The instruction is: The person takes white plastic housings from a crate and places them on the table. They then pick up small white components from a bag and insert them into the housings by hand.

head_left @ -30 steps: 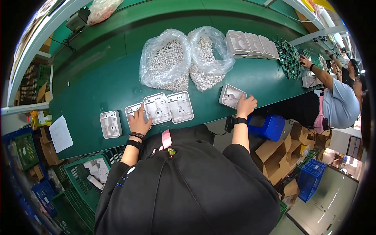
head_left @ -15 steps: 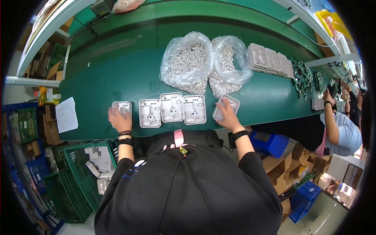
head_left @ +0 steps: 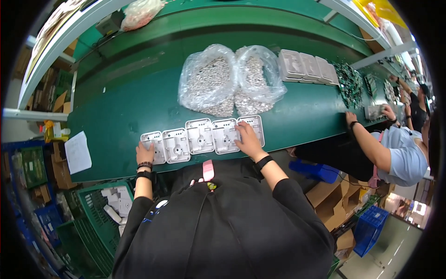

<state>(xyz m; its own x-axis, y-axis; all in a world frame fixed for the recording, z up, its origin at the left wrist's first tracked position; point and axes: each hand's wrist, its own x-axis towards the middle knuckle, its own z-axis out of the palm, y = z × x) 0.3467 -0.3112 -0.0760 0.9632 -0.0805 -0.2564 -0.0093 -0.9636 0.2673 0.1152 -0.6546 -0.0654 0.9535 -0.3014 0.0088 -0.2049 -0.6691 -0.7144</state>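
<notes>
Several light-grey, open plastic housings stand side by side in a slightly arched row along the near edge of the green table. My left hand (head_left: 144,154) grips the leftmost housing (head_left: 158,153) at its left wall, covering part of it. At the row's right end my right hand (head_left: 250,142) rests with spread fingers on the rightmost housing (head_left: 256,124). Its thumb side reaches the edge of the neighbouring housing (head_left: 225,135). Between the hands sit another housing (head_left: 176,149) and the middle housing (head_left: 200,137), which stands a little farther back.
Two clear bags (head_left: 206,76) of small pale parts lie behind the row. Stacked grey translucent trays (head_left: 291,65) and a heap of green circuit boards (head_left: 349,83) are at the far right. A paper sheet (head_left: 78,152) lies left. A co-worker's arm (head_left: 371,144) reaches over the table on the right.
My right hand has moved left, bringing its housing from a tilted spot apart to the row's right end. The leftmost housing now stands close beside its neighbour. The view has shifted slightly.
</notes>
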